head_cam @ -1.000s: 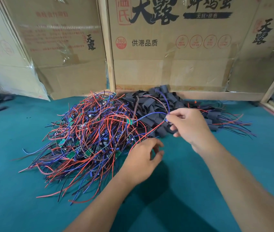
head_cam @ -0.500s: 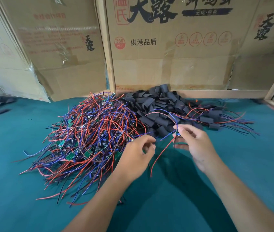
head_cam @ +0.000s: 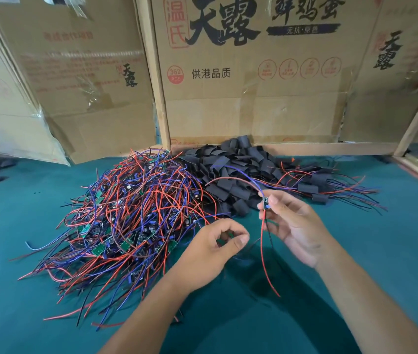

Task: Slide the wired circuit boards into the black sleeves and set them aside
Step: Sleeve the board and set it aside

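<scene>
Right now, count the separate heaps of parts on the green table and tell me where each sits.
3: tangled red-and-blue wired circuit boards on the left; loose black sleeves at centre back; finished sleeved boards on the right. More may be hidden beyond the frame.

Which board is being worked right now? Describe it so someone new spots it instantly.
Start at the tall cardboard box at the back; the heap of black sleeves lies at its foot. Just in front of that heap, the right hand pinches one small circuit board. Unlike the boards tangled in the wire pile to the left, it is lifted clear, red and black wires dangling below.
</scene>
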`<control>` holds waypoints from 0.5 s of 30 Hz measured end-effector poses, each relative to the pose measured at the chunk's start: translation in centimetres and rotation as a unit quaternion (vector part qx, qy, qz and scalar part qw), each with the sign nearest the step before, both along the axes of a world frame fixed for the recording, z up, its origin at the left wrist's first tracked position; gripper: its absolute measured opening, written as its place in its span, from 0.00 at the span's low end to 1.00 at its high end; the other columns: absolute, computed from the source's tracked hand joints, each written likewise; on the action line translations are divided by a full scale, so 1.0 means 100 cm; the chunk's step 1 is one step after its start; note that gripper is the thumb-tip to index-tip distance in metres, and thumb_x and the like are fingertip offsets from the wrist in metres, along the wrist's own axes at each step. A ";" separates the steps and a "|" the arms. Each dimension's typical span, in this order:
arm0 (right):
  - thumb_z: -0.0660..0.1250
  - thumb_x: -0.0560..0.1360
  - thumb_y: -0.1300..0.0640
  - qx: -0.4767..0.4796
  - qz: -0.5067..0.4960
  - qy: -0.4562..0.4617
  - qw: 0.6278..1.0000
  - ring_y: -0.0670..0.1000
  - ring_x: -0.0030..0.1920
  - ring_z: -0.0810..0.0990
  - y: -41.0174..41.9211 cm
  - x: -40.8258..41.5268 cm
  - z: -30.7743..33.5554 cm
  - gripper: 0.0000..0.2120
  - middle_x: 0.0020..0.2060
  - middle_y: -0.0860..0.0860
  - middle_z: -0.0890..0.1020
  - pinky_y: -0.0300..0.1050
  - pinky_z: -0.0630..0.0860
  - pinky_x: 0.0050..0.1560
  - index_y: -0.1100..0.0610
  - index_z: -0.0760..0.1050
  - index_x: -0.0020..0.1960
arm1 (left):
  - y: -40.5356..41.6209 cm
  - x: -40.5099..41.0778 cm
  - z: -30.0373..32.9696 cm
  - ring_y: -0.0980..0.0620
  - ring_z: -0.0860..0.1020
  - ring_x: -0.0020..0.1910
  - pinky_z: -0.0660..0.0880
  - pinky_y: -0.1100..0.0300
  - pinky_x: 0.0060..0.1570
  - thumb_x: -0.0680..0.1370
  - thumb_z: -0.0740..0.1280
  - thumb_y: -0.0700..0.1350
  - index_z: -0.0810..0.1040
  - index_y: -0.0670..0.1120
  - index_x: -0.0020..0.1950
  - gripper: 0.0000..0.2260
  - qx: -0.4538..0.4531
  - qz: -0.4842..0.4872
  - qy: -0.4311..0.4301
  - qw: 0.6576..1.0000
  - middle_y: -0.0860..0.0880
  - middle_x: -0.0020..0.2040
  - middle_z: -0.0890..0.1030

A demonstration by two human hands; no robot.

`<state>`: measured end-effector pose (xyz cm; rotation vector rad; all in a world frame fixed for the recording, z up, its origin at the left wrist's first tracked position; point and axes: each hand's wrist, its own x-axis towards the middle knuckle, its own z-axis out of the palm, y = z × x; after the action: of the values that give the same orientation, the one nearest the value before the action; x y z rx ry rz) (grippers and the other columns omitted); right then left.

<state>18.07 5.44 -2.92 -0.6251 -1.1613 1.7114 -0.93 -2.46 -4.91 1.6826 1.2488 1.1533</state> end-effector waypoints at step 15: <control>0.73 0.71 0.63 0.076 0.120 -0.127 0.982 0.54 0.44 0.81 -0.020 -0.017 -0.003 0.31 0.45 0.56 0.83 0.44 0.78 0.51 0.50 0.68 0.71 | 0.001 0.006 0.007 0.54 0.76 0.35 0.70 0.61 0.33 0.75 0.72 0.47 0.84 0.49 0.48 0.04 -0.007 0.078 -0.185 0.980 0.50 0.37 0.81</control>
<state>16.42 3.44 -3.24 -0.6428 -1.5860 1.7563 -0.37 -2.39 -4.16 1.2998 1.1599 1.4703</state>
